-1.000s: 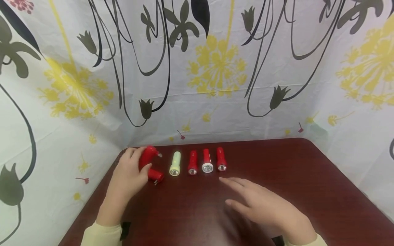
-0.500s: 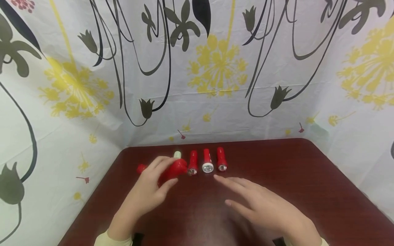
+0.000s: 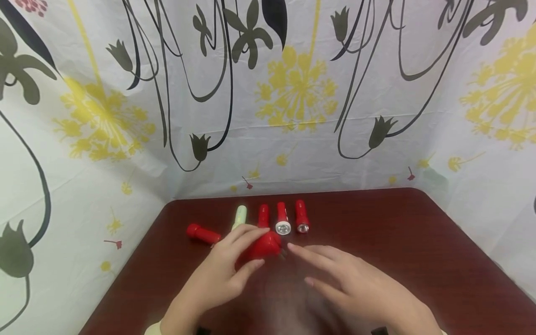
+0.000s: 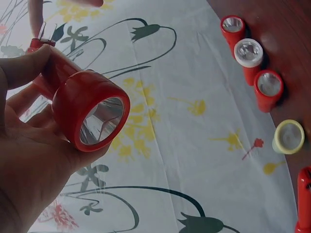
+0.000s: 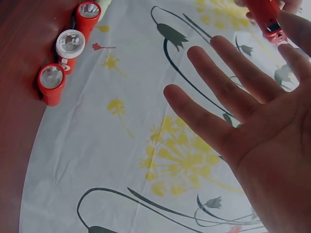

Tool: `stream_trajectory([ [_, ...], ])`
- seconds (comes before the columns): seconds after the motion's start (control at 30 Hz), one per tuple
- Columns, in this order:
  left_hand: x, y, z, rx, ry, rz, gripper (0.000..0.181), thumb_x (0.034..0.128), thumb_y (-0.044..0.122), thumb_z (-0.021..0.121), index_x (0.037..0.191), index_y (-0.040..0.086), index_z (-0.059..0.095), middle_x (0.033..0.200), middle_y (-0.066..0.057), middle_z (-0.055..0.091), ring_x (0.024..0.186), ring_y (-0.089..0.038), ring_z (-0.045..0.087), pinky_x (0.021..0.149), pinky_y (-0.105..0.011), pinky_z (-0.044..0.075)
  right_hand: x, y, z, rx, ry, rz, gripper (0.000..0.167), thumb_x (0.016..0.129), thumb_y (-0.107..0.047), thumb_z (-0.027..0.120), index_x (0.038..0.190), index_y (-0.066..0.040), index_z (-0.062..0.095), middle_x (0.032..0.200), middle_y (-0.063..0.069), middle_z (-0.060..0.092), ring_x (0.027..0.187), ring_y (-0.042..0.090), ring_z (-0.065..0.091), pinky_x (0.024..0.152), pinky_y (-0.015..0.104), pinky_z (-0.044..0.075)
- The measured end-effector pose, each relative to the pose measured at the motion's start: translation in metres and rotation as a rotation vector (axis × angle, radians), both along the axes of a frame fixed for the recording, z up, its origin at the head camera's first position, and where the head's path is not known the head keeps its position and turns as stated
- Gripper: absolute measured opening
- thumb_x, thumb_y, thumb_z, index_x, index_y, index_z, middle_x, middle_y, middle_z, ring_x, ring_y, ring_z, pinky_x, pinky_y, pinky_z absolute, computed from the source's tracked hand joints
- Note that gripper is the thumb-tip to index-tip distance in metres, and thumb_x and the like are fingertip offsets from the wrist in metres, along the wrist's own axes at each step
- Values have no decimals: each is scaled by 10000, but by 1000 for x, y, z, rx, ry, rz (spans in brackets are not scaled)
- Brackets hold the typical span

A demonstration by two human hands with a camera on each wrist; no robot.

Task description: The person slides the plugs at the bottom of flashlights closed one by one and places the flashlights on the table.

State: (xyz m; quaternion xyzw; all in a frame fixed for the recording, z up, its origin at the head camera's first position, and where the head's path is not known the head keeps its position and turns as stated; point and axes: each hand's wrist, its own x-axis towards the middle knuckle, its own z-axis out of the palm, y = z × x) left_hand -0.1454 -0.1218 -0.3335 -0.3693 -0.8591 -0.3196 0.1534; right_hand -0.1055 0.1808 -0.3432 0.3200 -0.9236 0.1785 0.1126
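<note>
My left hand (image 3: 224,267) grips a red flashlight (image 3: 265,245) above the table. In the left wrist view the fingers and thumb curl round its body, with the round reflector (image 4: 103,120) facing the camera. Two metal prongs (image 4: 47,31) stick out of its tail end, towards my right hand (image 3: 356,284). That hand hovers with fingers straight and spread, holding nothing, its fingertips close to the prongs. The right wrist view shows the bare palm (image 5: 277,141) and, at the top, part of the held flashlight (image 5: 265,17).
Behind the hands stand a pale green flashlight (image 3: 240,216), a red one (image 3: 263,215), a red one with a white rim (image 3: 282,227) and another red one (image 3: 301,217). One more red flashlight (image 3: 204,234) lies at the left. A patterned cloth (image 3: 301,158) borders the brown table (image 3: 368,218).
My left hand has lifted the red flashlight from the left side and carried it right, to near my right hand. The other red flashlight stays lying there. My right hand has barely moved.
</note>
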Motion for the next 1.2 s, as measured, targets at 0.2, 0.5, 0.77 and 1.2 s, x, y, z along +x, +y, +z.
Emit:
stream_trajectory([
  [0.2,4,5,1,-2,-6,-13,645,913,143,832,1490,298,590,1374,121,605,1218,-56,612,1005,-322,619,1,-1,1,-8,96,57,668,1035,-401,691,1600,-529,358,1463,-253,572,1293,-7,610,1018,370,608],
  [0.5,5,7,1,-4,70,-38,619,921,138,822,1489,244,601,1369,73,619,1204,-94,637,1002,-313,618,1,0,1,-10,111,68,669,1032,-396,696,1603,-513,367,1444,-244,589,1262,-6,623,999,356,615],
  [0.77,7,9,1,-21,69,-26,616,922,157,824,1493,244,607,1375,76,620,1199,-89,636,993,-308,620,1,0,1,-18,91,79,634,1042,-406,678,1595,-512,386,1418,-237,610,1225,-6,634,985,351,620],
  [1.2,4,11,-6,-61,180,-29,606,911,210,837,1477,253,627,1349,43,655,1166,-118,665,986,-341,624,0,-1,-2,-60,176,142,556,1010,-376,735,1535,-390,551,1379,-186,662,1193,24,669,962,348,626],
])
